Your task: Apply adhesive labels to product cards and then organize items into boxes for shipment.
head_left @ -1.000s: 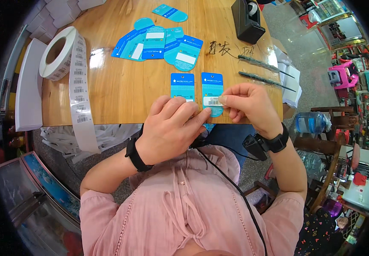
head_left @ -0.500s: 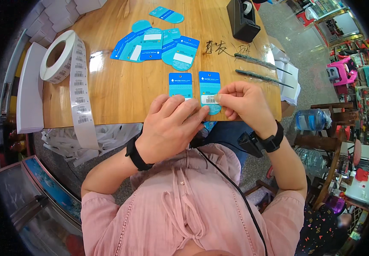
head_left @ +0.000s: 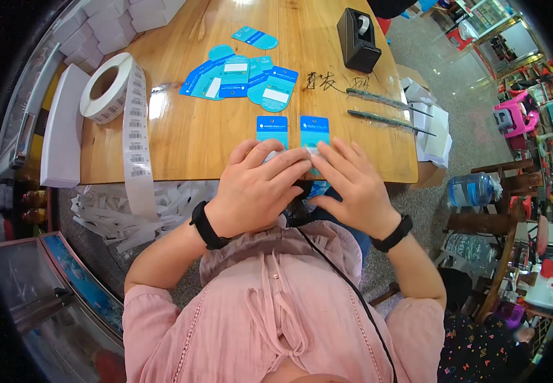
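Observation:
Two blue-and-teal hang tags lie side by side near the table's front edge: the left tag [head_left: 272,133] and the right tag [head_left: 315,131]. My left hand [head_left: 251,188] rests over the lower part of the left tag, its fingers stretched toward the right tag. My right hand [head_left: 356,191] is open, fingers extended and pressed flat over the right tag's lower half. Only a sliver of white sticker shows there between my hands. Farther back lies a loose, overlapping group of similar tags [head_left: 235,80], some with blank white patches, and a single tag [head_left: 255,37] lies beyond it.
At the left stands a roll of barcode stickers [head_left: 123,70], its strip [head_left: 136,137] hanging over the front edge beside a long white box [head_left: 64,127]. A black tape dispenser [head_left: 359,48] and two thin, dark wrapped sticks [head_left: 388,121] are at the right. White boxes [head_left: 113,29] are stacked far left.
My right hand has gone from pinching at the barcode sticker on the right tag to lying flat over it with fingers spread. My left hand stays nearly in place. The view has shifted slightly.

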The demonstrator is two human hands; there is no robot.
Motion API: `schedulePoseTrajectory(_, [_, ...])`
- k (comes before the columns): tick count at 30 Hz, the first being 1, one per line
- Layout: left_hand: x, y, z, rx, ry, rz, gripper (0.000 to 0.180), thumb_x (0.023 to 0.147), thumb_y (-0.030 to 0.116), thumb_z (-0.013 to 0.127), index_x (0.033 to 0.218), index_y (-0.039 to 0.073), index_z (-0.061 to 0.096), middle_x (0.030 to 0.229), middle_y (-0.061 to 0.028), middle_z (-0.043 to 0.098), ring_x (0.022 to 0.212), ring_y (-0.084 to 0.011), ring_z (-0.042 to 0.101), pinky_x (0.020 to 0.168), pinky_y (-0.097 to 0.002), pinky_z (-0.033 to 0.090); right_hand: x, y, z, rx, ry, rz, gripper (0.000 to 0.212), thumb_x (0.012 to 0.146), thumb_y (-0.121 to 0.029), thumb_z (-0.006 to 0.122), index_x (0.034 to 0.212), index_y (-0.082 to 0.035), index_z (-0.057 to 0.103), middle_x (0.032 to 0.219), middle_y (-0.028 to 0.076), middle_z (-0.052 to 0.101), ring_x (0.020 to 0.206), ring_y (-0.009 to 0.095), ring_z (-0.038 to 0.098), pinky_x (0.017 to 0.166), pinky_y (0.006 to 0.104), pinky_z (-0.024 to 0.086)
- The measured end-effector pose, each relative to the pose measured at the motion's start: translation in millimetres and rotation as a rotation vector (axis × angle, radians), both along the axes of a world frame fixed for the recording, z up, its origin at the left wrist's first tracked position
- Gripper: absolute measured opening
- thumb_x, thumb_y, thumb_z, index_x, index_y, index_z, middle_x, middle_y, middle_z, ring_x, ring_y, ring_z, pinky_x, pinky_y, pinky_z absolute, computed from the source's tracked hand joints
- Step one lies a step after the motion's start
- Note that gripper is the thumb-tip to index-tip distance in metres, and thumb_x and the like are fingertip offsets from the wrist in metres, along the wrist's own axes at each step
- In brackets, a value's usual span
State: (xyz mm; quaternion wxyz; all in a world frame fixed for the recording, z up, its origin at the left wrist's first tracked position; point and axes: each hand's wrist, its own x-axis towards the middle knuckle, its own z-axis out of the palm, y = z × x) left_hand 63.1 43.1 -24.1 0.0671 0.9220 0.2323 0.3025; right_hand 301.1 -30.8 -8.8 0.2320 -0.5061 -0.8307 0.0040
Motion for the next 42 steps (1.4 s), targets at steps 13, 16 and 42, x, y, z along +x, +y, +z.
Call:
schedulePoseTrajectory(13, [-3.3, 31.0, 12.1, 0.048, 0.172, 0.24, 0.058, 0.099, 0.042, 0.068, 0.141, 0.002, 0.06, 0.148, -0.0205, 0.058, 0.137, -0.039, 0.052, 0.118, -0.0539, 0.036, 127.1, -103.3, -56.4, 0.519, 1.095, -0.836, 0.023, 0.109, -0.013, 0.064, 0.124, 0.002, 0.072, 0.113, 0.005, 0.075, 0.104, 0.015, 0.069, 0.095, 0.0307, 0.054])
schedulePoseTrajectory(16, [6.7, 27.9, 1.5, 0.118, 0.273, 0.263, 0.068, 0.102, 0.05, 0.062, 0.143, -0.004, 0.056, 0.151, -0.0236, 0.054, 0.143, -0.04, 0.047, 0.122, -0.0576, 0.03, 156.8, -105.4, -94.9, 0.454, 1.066, -0.958, 0.026, 0.11, -0.015, 0.063, 0.127, 0.001, 0.072, 0.114, 0.006, 0.075, 0.104, 0.014, 0.068, 0.095, 0.0304, 0.054])
schedulePoseTrajectory(42, [-5.5, -23.5, 9.0, 0.017, 0.136, 0.18, 0.032, 0.091, 0.021, 0.074, 0.119, 0.008, 0.068, 0.117, -0.0072, 0.065, 0.122, -0.0266, 0.061, 0.117, -0.0511, 0.037, -8.3, 5.6, -22.5, 0.11, 0.106, -0.163, 0.051, 0.094, -0.038, 0.078, 0.131, -0.003, 0.071, 0.14, 0.019, 0.068, 0.136, 0.04, 0.058, 0.118, 0.0528, 0.042])
